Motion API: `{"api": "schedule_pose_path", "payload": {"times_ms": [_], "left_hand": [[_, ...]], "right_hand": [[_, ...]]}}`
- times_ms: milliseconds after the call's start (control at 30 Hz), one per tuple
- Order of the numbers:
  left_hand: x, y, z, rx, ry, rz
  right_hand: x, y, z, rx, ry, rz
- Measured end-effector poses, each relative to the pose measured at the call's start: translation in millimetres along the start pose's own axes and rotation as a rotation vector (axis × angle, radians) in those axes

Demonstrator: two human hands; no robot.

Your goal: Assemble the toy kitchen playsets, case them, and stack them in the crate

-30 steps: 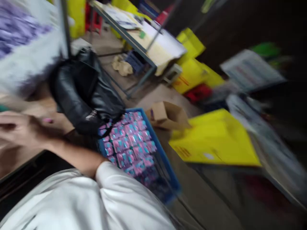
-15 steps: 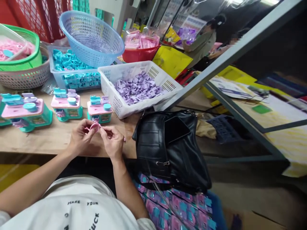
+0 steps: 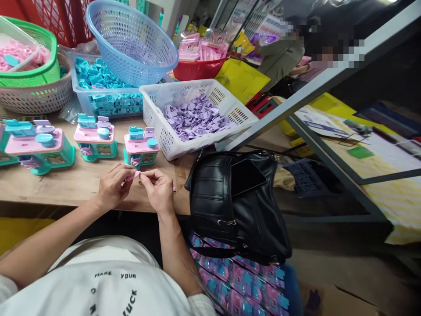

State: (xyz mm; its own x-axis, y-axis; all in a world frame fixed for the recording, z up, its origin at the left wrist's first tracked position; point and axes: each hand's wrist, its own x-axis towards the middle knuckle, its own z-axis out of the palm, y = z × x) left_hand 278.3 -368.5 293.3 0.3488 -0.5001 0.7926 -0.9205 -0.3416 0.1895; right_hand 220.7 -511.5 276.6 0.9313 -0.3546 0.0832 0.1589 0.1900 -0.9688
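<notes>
Over the front of the wooden table [image 3: 66, 188], my left hand [image 3: 115, 185] grips a small pink plastic piece [image 3: 132, 176], seen almost edge-on. My right hand [image 3: 158, 188] pinches the piece's right end between thumb and fingertips. Below its fingers, a small pink bit [image 3: 174, 189] shows, and I cannot tell whether it is held or lying on the wood. Just beyond my hands stands a toy kitchen [image 3: 141, 147] in pink, teal and purple. Two similar toy kitchens, one in the middle [image 3: 95, 137] and a larger-looking one [image 3: 41, 145], stand to its left.
A white basket [image 3: 158, 127] holds purple parts. Behind the toys, a clear blue bin [image 3: 108, 105] carries blue parts, with a blue colander [image 3: 131, 44] tilted on top. A black bag [image 3: 210, 197] rests at the table's right. Packaged toys [image 3: 243, 281] lie below; a metal frame slants rightward.
The pink piece has turned from showing its round face to nearly edge-on. My left hand's fingers now cover more of it. The view has shifted slightly.
</notes>
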Motion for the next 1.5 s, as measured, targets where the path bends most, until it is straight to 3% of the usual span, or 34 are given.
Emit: {"api": "schedule_pose_path", "payload": {"times_ms": [167,233,333,433,533,633,800,1000,1167,1267,1500], "left_hand": [[-3.7,1.6,-4.1,-0.026,-0.029,-0.085],[-2.9,3.9,-8.4,-0.145,-0.093,-0.224],[4.0,5.3,-14.3,-0.474,-0.172,-0.564],[17.0,2.0,-15.6,-0.783,-0.064,-0.892],[31.3,-1.1,-14.2,-0.899,0.118,-1.04],[42.3,-2.4,-12.8,-0.944,0.176,-1.007],[56.7,-19.2,-7.9,-0.853,0.106,-0.881],[66.5,-50.4,6.0,-0.486,0.009,-0.654],[58.8,-59.8,16.0,-0.069,-0.02,-0.465],[56.6,-61.4,17.7,0.017,-0.053,-0.447],[59.8,-65.6,17.5,-0.113,-0.083,-0.53]], "right_hand": [[6.6,7.3,1.9,0.004,-0.04,-0.011],[11.1,3.7,1.5,-0.128,-0.029,-0.117],[19.8,-10.5,2.2,-0.403,-0.024,-0.383],[24.7,-23.2,8.4,-0.62,0.04,-0.622],[24.1,-24.5,15.9,-0.728,0.027,-0.743],[27.6,-20.9,16.4,-0.797,-0.046,-0.796],[52.0,-30.1,4.0,-1.006,-0.056,-0.871],[78.8,-41.3,-1.7,-1.288,-0.146,-0.874],[86.1,-31.9,-4.2,-1.377,-0.234,-0.863],[88.9,-29.4,-7.6,-1.366,-0.252,-0.807],[96.7,-35.3,-7.9,-1.311,-0.292,-0.72]]}}
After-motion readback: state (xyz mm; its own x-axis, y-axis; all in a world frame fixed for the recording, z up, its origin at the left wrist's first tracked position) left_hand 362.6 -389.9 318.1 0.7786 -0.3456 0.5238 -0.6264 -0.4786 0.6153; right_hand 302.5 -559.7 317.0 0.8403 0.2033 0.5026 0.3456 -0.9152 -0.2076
